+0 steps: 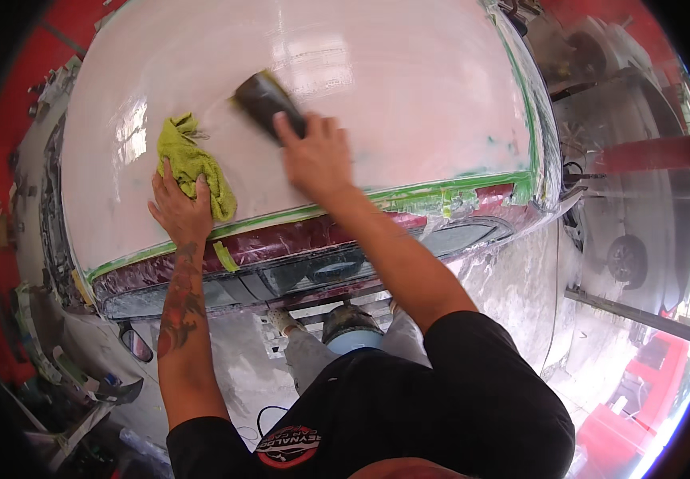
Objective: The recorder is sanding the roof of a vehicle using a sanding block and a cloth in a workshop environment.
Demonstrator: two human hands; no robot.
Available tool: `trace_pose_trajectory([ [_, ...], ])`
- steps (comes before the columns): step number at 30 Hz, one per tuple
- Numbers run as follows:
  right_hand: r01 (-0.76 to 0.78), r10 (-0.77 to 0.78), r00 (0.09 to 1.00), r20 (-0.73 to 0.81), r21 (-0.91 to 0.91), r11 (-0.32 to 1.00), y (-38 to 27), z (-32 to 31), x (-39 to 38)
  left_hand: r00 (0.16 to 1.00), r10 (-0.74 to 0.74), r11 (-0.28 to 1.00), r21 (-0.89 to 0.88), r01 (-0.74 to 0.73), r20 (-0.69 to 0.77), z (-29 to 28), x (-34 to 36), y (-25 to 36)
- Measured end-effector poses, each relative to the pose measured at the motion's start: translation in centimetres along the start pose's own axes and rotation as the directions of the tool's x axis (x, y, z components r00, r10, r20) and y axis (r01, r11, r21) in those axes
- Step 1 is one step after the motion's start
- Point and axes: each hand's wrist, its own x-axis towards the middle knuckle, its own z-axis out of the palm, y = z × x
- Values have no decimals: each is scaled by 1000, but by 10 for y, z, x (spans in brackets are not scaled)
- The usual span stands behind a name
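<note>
A pale pinkish-white car roof (409, 104) with wet-looking shiny patches fills the upper middle. My right hand (318, 156) grips one end of a long dark sanding block (263, 104), which lies tilted on the roof; hand and block are slightly blurred. To the left, my left hand (182, 206) rests at the near side of the roof, its fingers holding a crumpled yellow-green cloth (193, 164). The block's underside is hidden.
Green masking tape (457, 182) edges the roof above dark red trim (281, 237) under plastic film and the side windows (317, 270). Below, a bucket (353, 327) stands between my legs. A silver car (628, 191) is at the right; assorted parts (93, 383) lie lower left.
</note>
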Motion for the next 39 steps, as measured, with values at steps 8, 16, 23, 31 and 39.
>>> trace_pose_trajectory([
  [8, -675, 604, 737, -301, -299, 674, 234, -65, -57, 1000, -1, 1000, -6, 1, 23, -4, 1, 11],
  [16, 45, -55, 988, -146, -69, 997, 5, 6, -29, 1000, 12, 999, -39, -11, 19, 6, 8, 23],
  [23, -333, 279, 937, -209, -305, 892, 201, -58, -38, 1000, 0, 1000, 10, 0, 29, -7, 5, 1],
  [31, -451, 415, 892, -178, -328, 830, 237, -74, -60, 998, 9, 1000, -18, -7, 60, -1, 2, 10],
  [39, -475, 414, 877, -245, -298, 828, 339, -94, -45, 998, 28, 998, -61, -25, 55, 0, 4, -5],
])
